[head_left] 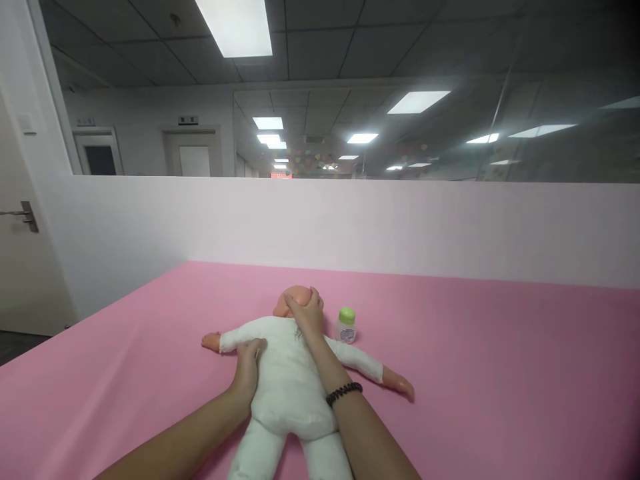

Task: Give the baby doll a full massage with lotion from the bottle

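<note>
A baby doll (285,380) with a white cloth body lies stretched out on a pink covering (490,373), its arms spread to both sides. My left hand (248,367) grips the side of its torso just below the arm, with the thumb on top and the other fingers hidden. Across the back of the bald head and the neck lies my right hand (309,317), thumb and fingers curved around them. The doll's face is not visible. A small clear jar with a green lid (346,325) stands upright beside the head, near my right hand but apart from it.
Behind the pink surface runs a low white wall (380,227) with a glass pane above it. At the far left is a door with a metal handle (27,217). A black coiled band (344,393) circles my right wrist.
</note>
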Action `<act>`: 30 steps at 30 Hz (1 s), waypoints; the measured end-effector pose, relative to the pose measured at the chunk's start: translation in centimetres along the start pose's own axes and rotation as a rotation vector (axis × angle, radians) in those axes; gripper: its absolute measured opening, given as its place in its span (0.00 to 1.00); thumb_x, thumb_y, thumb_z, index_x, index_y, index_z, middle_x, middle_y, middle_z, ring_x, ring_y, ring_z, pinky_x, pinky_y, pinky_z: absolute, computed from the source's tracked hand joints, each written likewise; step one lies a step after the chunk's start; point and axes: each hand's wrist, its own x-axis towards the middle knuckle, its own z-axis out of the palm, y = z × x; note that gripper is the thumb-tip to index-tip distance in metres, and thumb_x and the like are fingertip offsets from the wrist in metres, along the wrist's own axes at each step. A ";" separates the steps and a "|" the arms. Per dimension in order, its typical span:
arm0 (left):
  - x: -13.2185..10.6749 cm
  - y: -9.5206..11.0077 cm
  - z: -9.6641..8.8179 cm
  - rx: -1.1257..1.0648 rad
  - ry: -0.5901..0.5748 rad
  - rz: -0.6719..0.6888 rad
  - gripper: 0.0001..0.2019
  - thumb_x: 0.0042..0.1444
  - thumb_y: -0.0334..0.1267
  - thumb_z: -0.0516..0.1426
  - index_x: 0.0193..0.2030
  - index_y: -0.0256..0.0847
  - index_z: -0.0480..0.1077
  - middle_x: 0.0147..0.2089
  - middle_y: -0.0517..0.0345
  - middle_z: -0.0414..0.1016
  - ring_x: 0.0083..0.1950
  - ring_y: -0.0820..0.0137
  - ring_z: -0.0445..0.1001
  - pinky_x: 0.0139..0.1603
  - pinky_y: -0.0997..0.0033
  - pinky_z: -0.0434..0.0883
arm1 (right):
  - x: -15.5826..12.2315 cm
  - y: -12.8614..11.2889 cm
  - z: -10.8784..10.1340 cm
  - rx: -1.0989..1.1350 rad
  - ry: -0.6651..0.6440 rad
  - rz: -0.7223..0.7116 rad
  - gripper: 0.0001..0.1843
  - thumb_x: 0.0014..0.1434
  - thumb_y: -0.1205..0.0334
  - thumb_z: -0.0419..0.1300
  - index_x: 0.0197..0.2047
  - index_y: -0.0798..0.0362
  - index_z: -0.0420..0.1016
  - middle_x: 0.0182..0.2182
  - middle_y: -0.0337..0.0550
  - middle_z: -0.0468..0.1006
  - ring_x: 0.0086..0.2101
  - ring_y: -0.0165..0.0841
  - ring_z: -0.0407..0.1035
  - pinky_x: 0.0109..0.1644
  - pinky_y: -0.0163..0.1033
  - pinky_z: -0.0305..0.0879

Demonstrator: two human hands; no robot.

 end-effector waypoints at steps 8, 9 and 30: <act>0.5 0.1 -0.6 -0.285 -0.116 -0.179 0.10 0.42 0.43 0.59 0.27 0.42 0.62 0.21 0.59 0.68 0.23 0.65 0.70 0.28 0.65 0.67 | 0.2 0.3 0.1 0.014 0.009 0.012 0.53 0.49 0.34 0.60 0.70 0.53 0.52 0.65 0.57 0.57 0.60 0.48 0.61 0.60 0.45 0.62; 0.8 -0.1 -0.7 -0.264 -0.122 -0.196 0.11 0.42 0.44 0.59 0.27 0.42 0.63 0.21 0.58 0.68 0.23 0.65 0.70 0.28 0.66 0.67 | 0.2 0.3 0.1 0.015 0.009 0.012 0.53 0.49 0.35 0.60 0.70 0.53 0.52 0.65 0.57 0.57 0.60 0.48 0.61 0.60 0.44 0.62; 1.5 -0.4 -0.4 -0.451 -0.312 -0.360 0.10 0.47 0.37 0.65 0.29 0.38 0.67 0.22 0.57 0.72 0.25 0.67 0.73 0.28 0.72 0.69 | 0.2 0.4 -0.2 0.121 -0.033 0.084 0.48 0.51 0.38 0.61 0.70 0.48 0.53 0.62 0.54 0.61 0.59 0.48 0.62 0.59 0.47 0.62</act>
